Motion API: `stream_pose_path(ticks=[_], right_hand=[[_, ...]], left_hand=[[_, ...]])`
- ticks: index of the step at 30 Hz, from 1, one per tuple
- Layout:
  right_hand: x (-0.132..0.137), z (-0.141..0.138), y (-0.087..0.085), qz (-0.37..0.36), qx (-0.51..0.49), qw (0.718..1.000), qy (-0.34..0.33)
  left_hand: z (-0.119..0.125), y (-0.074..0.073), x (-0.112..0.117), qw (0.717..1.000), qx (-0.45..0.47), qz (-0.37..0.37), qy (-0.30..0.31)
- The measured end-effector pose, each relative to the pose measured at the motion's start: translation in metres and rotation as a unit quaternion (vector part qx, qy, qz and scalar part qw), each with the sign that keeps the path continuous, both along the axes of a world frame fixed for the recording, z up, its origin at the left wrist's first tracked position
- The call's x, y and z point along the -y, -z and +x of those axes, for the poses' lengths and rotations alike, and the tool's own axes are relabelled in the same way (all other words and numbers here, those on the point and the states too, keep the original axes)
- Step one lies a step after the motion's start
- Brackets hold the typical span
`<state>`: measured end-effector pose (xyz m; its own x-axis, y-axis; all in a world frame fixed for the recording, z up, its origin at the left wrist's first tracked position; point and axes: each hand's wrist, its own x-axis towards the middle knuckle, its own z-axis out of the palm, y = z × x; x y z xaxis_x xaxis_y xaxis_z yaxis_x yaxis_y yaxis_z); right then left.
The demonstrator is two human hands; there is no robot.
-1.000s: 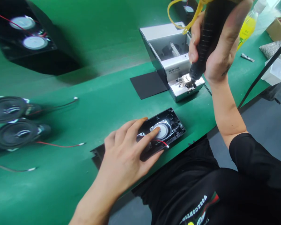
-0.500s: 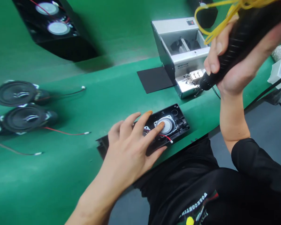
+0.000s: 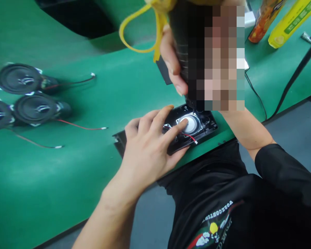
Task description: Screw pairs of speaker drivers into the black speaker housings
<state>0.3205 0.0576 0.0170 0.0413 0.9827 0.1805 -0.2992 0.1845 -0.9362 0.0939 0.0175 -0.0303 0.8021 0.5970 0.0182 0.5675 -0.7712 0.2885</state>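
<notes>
My left hand (image 3: 147, 145) lies spread on a black plastic speaker housing (image 3: 208, 128) at the table's near edge, one fingertip pressing the round silver speaker (image 3: 193, 124) seated in it. A red wire (image 3: 189, 137) runs from the speaker. My right hand (image 3: 175, 62) is wrapped round a black electric screwdriver (image 3: 186, 41) held upright, its tip just above the housing's far side, beside the speaker. A yellow cord loop (image 3: 137, 31) hangs from the screwdriver. Part of the right hand and the tool is blurred out.
Three loose black speakers (image 3: 36, 107) with red and black leads lie at the left on the green table (image 3: 67, 166). An orange bottle (image 3: 264, 20) and a yellow bottle (image 3: 287, 27) stand far right. Black cables (image 3: 287, 90) cross the right side.
My right hand has brought the screwdriver from the silver screw feeder down to the housing by the speaker. The view shifted, so the feeder is out of sight. My left hand stayed.
</notes>
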Motion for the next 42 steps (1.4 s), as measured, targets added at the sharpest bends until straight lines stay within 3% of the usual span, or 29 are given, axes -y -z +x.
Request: stream_pose_path(ticks=[3,7,9,14,23,28,34,42], right_hand=[[-0.005,-0.003,0.012,0.114,-0.056,0.992,0.003],[-0.010,0.004,0.021,0.157,-0.027,0.987,-0.032],[-0.008,0.006,0.021,0.149,0.006,0.988,-0.046],[0.002,0.002,0.015,0.112,-0.008,0.994,-0.003],[-0.012,-0.002,0.028,0.177,-0.017,0.984,-0.003],[-0.015,0.001,0.029,0.168,0.007,0.986,-0.017],[0.000,-0.005,0.021,0.086,0.003,0.996,-0.005],[0.015,-0.011,0.031,0.096,-0.026,0.994,-0.042]], left_hand=[[0.000,-0.002,0.000,1.000,-0.008,-0.005,-0.001],[0.000,-0.001,-0.001,1.000,-0.008,0.012,0.011],[-0.001,-0.001,0.000,1.000,-0.011,0.014,0.013],[-0.001,-0.001,0.000,1.000,-0.009,0.001,0.002],[0.001,0.000,-0.001,1.000,-0.009,0.017,0.010],[0.000,0.000,-0.001,1.000,-0.006,-0.002,-0.002],[0.001,-0.001,-0.003,1.000,-0.013,-0.001,0.010],[0.001,0.005,-0.002,0.999,-0.019,0.036,0.022]])
